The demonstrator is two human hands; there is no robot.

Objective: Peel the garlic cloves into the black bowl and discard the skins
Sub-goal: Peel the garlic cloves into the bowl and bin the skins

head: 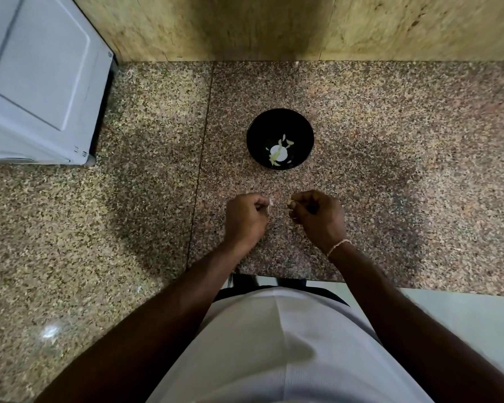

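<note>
The left hand [246, 218] pinches papery, flimsy skin [271, 202]; the right hand [317, 216] pinches a small, firm, slippery garlic clove [290, 203], best gripped at its ends.

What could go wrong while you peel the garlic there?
The left hand pinches a bit of skin over the bare counter, so it may drop and make a mess. The right hand pinches a small clove short of the black bowl; it might slip and miss.
</note>
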